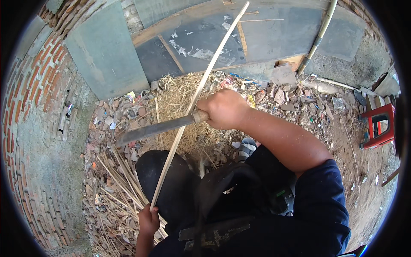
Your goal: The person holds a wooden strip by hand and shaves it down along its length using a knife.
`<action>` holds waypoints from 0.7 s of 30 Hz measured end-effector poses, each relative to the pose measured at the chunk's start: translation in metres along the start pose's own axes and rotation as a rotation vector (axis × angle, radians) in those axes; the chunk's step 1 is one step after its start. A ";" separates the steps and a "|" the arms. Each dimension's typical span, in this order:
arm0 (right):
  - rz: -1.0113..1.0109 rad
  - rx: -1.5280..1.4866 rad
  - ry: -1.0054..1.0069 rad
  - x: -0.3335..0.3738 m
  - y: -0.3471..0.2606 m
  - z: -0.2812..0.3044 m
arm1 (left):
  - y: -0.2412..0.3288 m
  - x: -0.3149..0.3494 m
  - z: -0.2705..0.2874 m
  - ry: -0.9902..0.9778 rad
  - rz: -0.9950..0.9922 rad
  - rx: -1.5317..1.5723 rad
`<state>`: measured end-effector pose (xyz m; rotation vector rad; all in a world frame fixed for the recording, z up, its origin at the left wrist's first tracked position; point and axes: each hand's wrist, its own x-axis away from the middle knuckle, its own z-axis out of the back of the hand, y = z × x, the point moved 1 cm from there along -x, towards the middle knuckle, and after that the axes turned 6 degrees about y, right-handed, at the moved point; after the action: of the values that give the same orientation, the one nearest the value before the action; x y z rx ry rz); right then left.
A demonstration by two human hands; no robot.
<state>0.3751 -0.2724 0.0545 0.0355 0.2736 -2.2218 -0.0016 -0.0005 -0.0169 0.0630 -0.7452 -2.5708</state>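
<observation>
A long, pale bamboo strip [215,55] slants up and away across the middle, from my lap toward the boards at the back. My left hand [148,220] is closed around its lower end, beside my left knee. In my right fist [226,109] is the wooden handle of a machete [150,130], its dark blade pointing left. Close to the handle, blade and strip cross; whether the edge bites into the wood cannot be made out. Curly pale shavings [171,92] lie heaped on the ground beyond my knees.
More split strips [124,177] lie on the rubble to my left, beside a worn brick wall [43,141]. Grey boards [107,51] and a bamboo pole [317,40] lean at the back. A red plastic stool [381,127] stands far right on bare dirt.
</observation>
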 end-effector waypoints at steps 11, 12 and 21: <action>-0.067 -0.043 -0.088 -0.006 -0.010 -0.001 | 0.003 0.002 0.000 0.032 -0.027 0.021; -0.013 -0.020 -0.100 -0.008 -0.015 -0.005 | 0.001 0.004 0.000 0.054 -0.028 -0.009; -0.036 -0.051 -0.059 -0.012 -0.007 -0.013 | 0.016 -0.003 -0.005 0.119 -0.050 -0.084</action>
<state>0.3764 -0.2560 0.0448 -0.0633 0.2998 -2.2461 0.0084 -0.0142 -0.0132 0.2081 -0.5975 -2.6159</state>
